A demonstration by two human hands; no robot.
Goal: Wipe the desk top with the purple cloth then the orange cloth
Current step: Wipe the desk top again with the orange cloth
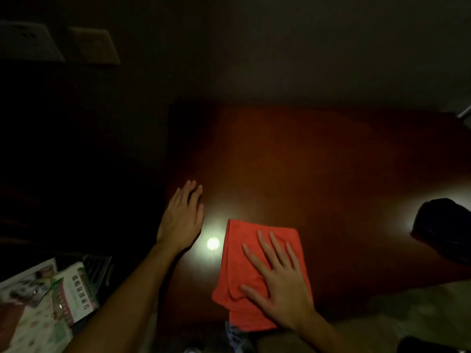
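Fingers: my right hand (280, 284) lies spread flat on the orange cloth (244, 253); left hand (182, 217) flat, fingers together, on the surface (318, 161).
Risk: folded cloth may bunch or slip off the near edge.

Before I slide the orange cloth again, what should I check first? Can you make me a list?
1. Right hand flat on the orange cloth: ok.
2. Cloth lying on the desk top: ok, though its near edge seems to hang over the front.
3. Left hand out of the cloth's way: ok, it rests beside it.
4. Desk ahead free of things: ok in the middle; a dark object sits far right.
5. Purple cloth already used: cannot tell.
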